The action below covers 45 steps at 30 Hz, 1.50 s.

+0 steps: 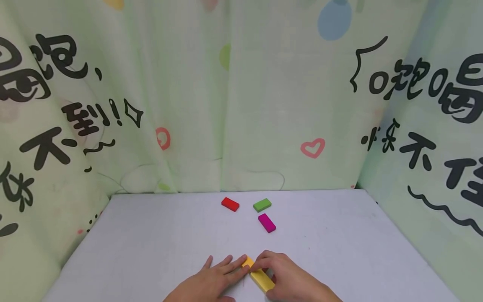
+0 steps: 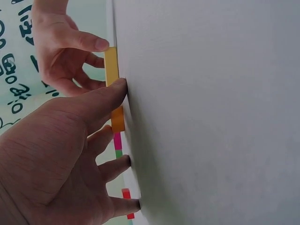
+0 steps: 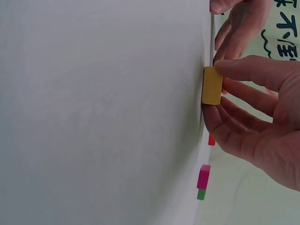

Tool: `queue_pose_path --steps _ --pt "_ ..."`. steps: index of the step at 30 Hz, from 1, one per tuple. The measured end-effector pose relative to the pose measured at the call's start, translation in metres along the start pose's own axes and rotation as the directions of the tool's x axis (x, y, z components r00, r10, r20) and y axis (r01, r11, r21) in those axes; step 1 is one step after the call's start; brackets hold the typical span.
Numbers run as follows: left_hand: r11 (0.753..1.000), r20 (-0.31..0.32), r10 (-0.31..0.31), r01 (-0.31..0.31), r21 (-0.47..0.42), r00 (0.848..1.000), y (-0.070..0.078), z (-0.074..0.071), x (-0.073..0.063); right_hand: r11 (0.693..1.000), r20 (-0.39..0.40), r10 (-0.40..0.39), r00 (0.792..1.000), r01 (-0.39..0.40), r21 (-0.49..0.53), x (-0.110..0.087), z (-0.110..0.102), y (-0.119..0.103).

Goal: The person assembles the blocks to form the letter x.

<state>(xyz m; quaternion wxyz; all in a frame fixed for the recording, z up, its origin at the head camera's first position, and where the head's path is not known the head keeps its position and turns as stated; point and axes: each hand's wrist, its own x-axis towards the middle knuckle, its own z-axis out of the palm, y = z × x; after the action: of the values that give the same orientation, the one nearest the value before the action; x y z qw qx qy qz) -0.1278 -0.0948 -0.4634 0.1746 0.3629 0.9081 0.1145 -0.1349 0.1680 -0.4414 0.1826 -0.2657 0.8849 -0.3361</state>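
- Right hand (image 1: 290, 274): fingers bent, thumb and fingertips pinching a yellow rectangular block (image 1: 263, 282) by its sides.
- Left hand (image 1: 211, 280): fingers extended and spread, fingertips down, gripping nothing; its foremost fingertips lie against an orange-yellow rectangular block (image 2: 118, 123).
- Yellow and orange-yellow blocks: in line at the near side of a white-topped table (image 1: 151, 239), between the 2 hands; fingers hide the place where their ends meet or part, so contact cannot be told.
- Beyond the hands, 3 further blocks lie apart on the table: a magenta rectangular block (image 1: 267, 223) nearest, a green rectangular block (image 1: 262, 205) just behind it, and a red rectangular block (image 1: 230, 204) to the left.
- Background: pale green fabric curtain (image 1: 192, 96) with black lettering.
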Motion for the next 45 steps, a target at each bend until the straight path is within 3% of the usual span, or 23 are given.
queue_pose_path --steps 7,13,21,33,45 --pt "1.000 -0.029 0.012 -0.013 -0.012 1.000 0.001 -0.001 -0.003 0.998 -0.031 -0.054 0.998 0.053 -0.028 -0.001 -0.001 0.000" --pt "0.999 -0.017 0.002 -0.003 -0.033 1.000 0.000 0.000 -0.003 0.997 -0.026 -0.070 0.997 0.068 -0.045 0.002 -0.001 0.000" --pt "0.998 0.018 -0.044 0.045 -0.047 0.999 0.001 -0.003 0.000 0.999 -0.007 -0.025 1.000 0.024 -0.033 0.005 -0.003 0.002" --pt "1.000 -0.029 0.011 -0.012 -0.029 1.000 0.002 0.000 -0.004 0.995 0.015 0.016 1.000 -0.014 -0.101 0.007 -0.003 0.000" --pt "0.998 -0.008 -0.032 0.031 -0.059 0.999 0.003 -0.002 -0.002 0.994 0.006 0.012 1.000 -0.011 -0.111 0.008 -0.003 -0.001"
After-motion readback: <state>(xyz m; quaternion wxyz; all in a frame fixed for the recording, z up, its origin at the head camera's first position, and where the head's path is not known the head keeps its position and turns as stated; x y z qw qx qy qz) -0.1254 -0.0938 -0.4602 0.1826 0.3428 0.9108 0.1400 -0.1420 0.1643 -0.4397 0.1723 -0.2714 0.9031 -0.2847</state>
